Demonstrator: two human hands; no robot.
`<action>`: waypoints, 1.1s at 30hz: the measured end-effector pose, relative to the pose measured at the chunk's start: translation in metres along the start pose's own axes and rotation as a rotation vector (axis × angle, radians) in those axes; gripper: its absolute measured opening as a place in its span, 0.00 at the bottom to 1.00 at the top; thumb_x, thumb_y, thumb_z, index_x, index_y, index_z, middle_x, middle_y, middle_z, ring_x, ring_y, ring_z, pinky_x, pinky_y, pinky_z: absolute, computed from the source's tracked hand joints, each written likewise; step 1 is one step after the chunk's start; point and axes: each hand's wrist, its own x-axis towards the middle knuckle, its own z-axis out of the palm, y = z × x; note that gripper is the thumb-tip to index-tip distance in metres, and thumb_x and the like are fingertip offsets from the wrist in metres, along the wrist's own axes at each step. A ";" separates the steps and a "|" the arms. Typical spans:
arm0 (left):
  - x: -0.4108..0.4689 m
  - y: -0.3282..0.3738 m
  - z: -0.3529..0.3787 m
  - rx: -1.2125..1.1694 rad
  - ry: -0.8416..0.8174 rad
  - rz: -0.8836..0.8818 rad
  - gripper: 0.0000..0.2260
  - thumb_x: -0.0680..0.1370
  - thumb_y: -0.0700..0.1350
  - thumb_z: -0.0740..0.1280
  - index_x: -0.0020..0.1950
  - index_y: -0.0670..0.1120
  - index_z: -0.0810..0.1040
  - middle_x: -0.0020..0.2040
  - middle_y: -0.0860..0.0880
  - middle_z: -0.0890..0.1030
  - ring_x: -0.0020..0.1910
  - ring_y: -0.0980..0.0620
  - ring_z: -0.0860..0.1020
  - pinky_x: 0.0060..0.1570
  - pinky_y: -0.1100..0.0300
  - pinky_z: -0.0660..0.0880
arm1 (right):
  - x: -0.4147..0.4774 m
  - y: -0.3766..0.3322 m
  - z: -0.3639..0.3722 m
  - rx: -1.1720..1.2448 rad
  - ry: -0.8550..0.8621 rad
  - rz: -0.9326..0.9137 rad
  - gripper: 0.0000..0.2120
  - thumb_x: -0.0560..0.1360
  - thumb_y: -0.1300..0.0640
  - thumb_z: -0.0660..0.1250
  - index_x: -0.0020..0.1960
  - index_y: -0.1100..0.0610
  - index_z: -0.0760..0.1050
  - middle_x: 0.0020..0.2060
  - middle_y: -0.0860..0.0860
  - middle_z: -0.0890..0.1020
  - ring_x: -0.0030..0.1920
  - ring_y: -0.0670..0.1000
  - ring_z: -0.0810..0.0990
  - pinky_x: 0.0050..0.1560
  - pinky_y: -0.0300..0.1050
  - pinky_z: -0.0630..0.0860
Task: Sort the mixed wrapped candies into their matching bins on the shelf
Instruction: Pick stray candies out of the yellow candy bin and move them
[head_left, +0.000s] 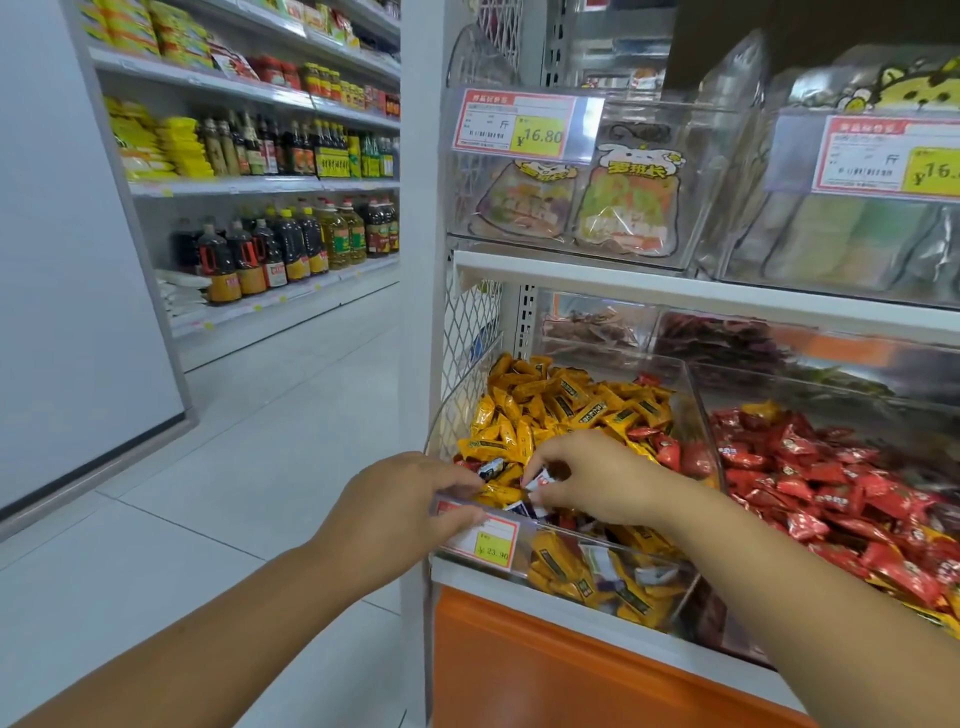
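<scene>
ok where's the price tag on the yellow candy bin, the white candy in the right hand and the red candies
price tag (492, 550): head view, its yellow price patch
white candy (544, 480): head view, middle of wrapper
red candies (810, 478): head view, middle of the pile

The clear plastic bin of red-wrapped candies ran off the right edge. The left hand covered the left part of the red-and-yellow price label, its small print too blurred to read.
</scene>
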 end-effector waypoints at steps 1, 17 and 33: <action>0.001 0.003 0.000 -0.035 0.022 -0.003 0.17 0.75 0.59 0.67 0.64 0.60 0.77 0.59 0.60 0.79 0.51 0.67 0.71 0.44 0.77 0.64 | -0.004 0.002 -0.004 0.033 0.035 -0.008 0.06 0.76 0.54 0.69 0.52 0.51 0.79 0.34 0.46 0.73 0.32 0.46 0.71 0.31 0.36 0.66; 0.029 0.048 0.017 -0.503 0.115 -0.082 0.11 0.75 0.47 0.72 0.56 0.56 0.79 0.41 0.57 0.82 0.42 0.61 0.79 0.42 0.71 0.74 | -0.028 -0.003 -0.018 0.782 0.194 0.058 0.10 0.71 0.66 0.73 0.47 0.62 0.72 0.42 0.65 0.82 0.38 0.55 0.84 0.40 0.42 0.81; 0.021 0.028 0.000 -0.478 0.107 -0.070 0.05 0.77 0.52 0.67 0.52 0.56 0.79 0.42 0.59 0.81 0.42 0.63 0.78 0.39 0.68 0.74 | -0.012 -0.018 -0.016 0.674 0.138 0.036 0.04 0.74 0.58 0.71 0.48 0.54 0.82 0.42 0.51 0.86 0.44 0.48 0.84 0.47 0.39 0.79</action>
